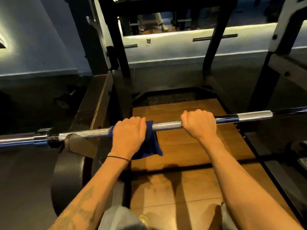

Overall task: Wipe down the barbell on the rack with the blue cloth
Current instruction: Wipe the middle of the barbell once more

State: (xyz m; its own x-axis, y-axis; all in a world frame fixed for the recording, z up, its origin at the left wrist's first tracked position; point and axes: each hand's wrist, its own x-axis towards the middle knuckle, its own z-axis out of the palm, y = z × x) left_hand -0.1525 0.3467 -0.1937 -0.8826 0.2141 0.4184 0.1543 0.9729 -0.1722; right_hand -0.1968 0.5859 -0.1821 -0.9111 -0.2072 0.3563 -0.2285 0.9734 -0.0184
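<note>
Both our forearms reach up from the bottom of the view to the bar (166, 125), which lies across the rack. Our left hand (128, 134) has its grip clenched over the cloth (150, 146), wrapped round the knurled steel, with the loose end hanging just below that grip. Our right hand (198, 124) grasps the bare bar a little way along, steadying it. We judge the wiping is underway. Next the left grip should slide outward toward the collar (40, 138), keeping the cloth tight round the bar so it doesn't bunch.
</note>
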